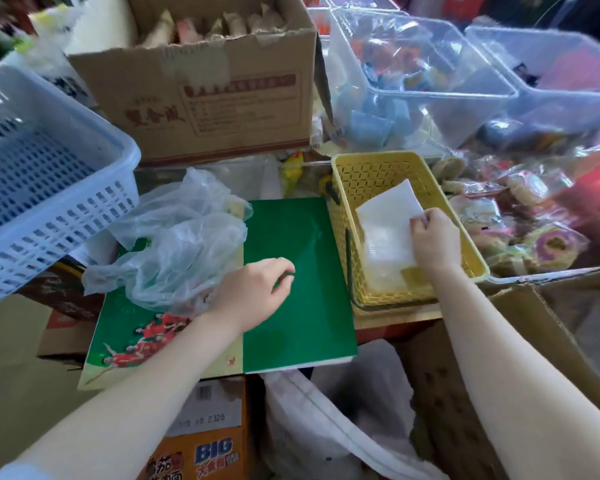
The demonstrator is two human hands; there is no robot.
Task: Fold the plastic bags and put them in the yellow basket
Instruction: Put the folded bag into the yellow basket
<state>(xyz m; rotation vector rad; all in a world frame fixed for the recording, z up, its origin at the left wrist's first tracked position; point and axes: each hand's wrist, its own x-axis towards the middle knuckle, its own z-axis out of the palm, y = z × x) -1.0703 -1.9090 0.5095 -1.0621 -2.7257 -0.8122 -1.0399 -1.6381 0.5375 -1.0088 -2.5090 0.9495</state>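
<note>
Soft, even daylight is filling the scene; shadows are lying faint beneath both forearms on the green board [291,271]. Glare is washing out the clear plastic bins [430,64] at upper right. Wide-angle distortion is bending the frame edges, notably the blue basket [32,185]. Motion blur and compression are smearing detail throughout, worst at the right margin.

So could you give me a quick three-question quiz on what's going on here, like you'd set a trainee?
1. True or false: the right hand holds a folded bag in the yellow basket.
2. The loose bags lie on: A) green board B) blue basket C) cardboard box
3. Fill in: the left hand holds ____.

Key: 1 true; 2 A; 3 nothing.
</note>
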